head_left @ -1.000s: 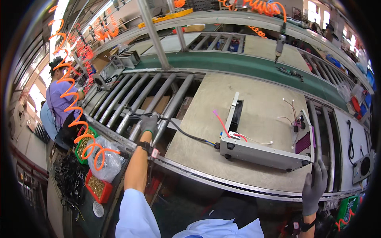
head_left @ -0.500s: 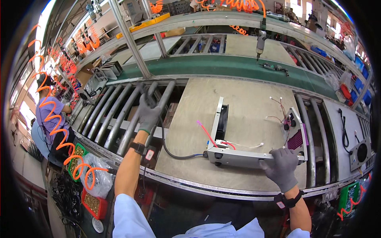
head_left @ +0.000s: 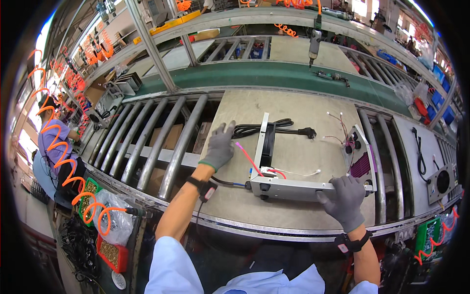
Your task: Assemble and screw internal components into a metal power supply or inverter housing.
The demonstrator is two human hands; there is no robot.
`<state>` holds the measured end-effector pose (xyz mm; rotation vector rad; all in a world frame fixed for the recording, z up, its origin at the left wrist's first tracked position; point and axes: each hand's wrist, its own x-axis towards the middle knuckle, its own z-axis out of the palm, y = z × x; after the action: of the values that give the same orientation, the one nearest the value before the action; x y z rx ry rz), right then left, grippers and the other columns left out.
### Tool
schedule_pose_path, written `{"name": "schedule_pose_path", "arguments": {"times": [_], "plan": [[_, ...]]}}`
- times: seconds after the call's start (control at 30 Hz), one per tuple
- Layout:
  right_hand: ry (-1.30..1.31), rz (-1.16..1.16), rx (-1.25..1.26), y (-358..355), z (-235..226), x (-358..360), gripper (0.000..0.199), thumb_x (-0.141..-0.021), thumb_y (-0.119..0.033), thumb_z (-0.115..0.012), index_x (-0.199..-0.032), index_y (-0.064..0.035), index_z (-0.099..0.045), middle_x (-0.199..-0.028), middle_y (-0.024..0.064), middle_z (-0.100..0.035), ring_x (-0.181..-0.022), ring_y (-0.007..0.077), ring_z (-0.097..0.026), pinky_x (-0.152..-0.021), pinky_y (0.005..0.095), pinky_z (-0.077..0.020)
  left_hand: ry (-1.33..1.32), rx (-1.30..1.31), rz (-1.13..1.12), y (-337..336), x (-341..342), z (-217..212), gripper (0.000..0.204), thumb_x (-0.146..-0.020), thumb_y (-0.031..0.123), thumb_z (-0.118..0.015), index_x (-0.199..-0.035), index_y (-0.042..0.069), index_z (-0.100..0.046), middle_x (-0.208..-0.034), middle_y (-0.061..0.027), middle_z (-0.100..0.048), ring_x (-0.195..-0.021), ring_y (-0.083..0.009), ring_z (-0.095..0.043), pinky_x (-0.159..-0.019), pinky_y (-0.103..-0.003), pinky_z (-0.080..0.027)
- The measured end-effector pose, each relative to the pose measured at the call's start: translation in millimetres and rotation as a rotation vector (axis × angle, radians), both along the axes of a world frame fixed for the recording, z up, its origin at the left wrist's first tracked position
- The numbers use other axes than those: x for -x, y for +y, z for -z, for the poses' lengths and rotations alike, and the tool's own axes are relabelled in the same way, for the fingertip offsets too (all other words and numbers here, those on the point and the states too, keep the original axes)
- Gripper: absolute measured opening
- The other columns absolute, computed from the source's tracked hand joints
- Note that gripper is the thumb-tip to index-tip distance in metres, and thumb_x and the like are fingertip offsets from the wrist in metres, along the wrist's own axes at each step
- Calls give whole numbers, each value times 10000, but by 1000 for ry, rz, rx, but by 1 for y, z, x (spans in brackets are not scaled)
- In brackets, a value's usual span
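A U-shaped grey metal chassis (head_left: 293, 192) lies on a beige board (head_left: 289, 105), with a black fan at its left side, purple fins at its right and loose pink, white and red wires. My right hand (head_left: 344, 200), in a grey glove, grips the chassis's front wall near its right end. Behind the left wall, a bundled black power cord (head_left: 252, 129) lies on the board, its plug (head_left: 307, 132) pointing right. My left hand (head_left: 220, 148), also gloved, hovers or rests beside the cord's left end with fingers apart; whether it touches the cord I cannot tell.
Steel rollers (head_left: 161, 142) flank the board. A green belt (head_left: 225, 73) runs behind, with a power screwdriver (head_left: 333, 77) on it and another (head_left: 315, 46) hanging above. Another fan panel (head_left: 441, 183) lies at right. Red (head_left: 112, 255) and green bins of small parts stand lower left, near a seated person.
My left hand has moved right from over the rollers to the board. The black cord, earlier trailing left toward that hand, now lies bundled behind the chassis. My right hand keeps its grip.
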<state>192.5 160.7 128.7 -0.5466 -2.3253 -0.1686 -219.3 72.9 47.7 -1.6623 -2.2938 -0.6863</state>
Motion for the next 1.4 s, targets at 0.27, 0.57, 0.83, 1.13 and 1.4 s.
{"name": "schedule_pose_path", "arguments": {"times": [0.27,0.57,0.83,1.13,1.4], "plan": [[44,8,-8,6,6,-1,403,-671,-422,-812,-729,-90,-590,-655,60,-543,-583,254,-546,-560,381,-398,-38,68,154,-111,-70,-16,311,-821,75,-658,-1132,85,-652,-1058,-126,-650,-1075,-344,-576,-930,-459,-464],[59,-28,-22,3,5,1,404,-699,-427,-795,-723,-87,-578,-650,67,-546,-583,265,-552,-563,388,-409,2,-2,292,-98,-87,16,165,-808,105,-703,-973,99,-689,-900,-84,-611,-929,-308,-566,-852,-426,-444],[65,-31,-3,4,5,-7,395,-658,-390,-828,-732,-93,-579,-654,69,-553,-605,277,-570,-582,397,-423,164,3,212,-109,-102,-18,396,-801,53,-640,-1195,85,-636,-1177,-152,-596,-1142,-347,-548,-1042,-424,-411],[16,-39,52,-30,-1,-18,373,-674,-387,-819,-774,-95,-608,-661,66,-557,-606,263,-569,-573,392,-418,-71,-441,231,-120,-165,-90,393,-777,-80,-537,-1155,-8,-616,-1197,-213,-586,-1133,-394,-568,-946,-452,-492],[-2,-46,71,-34,-3,-21,358,-687,-385,-813,-787,-97,-625,-652,53,-541,-606,242,-563,-571,375,-421,32,3,539,-48,-178,-139,330,-856,109,-635,-1170,10,-618,-1073,-195,-639,-1081,-348,-596,-1056,-478,-390]]}}
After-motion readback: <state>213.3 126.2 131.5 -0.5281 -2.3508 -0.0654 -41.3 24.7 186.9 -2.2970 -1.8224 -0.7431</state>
